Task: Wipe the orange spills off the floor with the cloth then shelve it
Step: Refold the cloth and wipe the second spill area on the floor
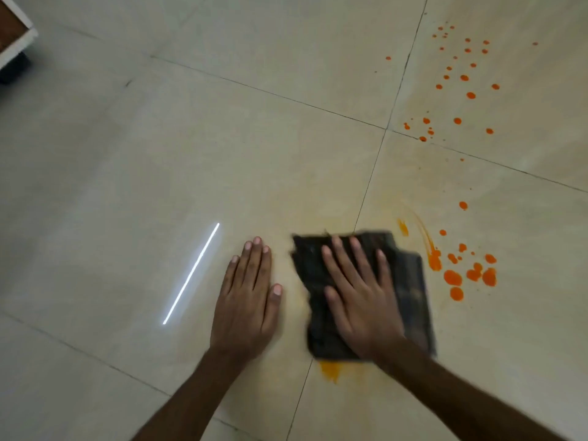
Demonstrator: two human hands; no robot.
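Observation:
A dark folded cloth (410,288) lies flat on the beige tiled floor (159,154). My right hand (359,297) presses down on it with straight, spread fingers. My left hand (248,297) rests flat on the bare tile just left of the cloth. Orange blobs (467,275) sit on the floor right of the cloth, with an orange streak (426,237) curving up from them. A smeared orange patch (331,370) shows just below the cloth's near edge. Several small orange drops (461,78) are scattered at the far right.
The corner of a white-edged piece of furniture with a brown panel (16,36) stands on a dark foot at the far left. A bright strip of reflected light (191,273) lies on the tile left of my left hand.

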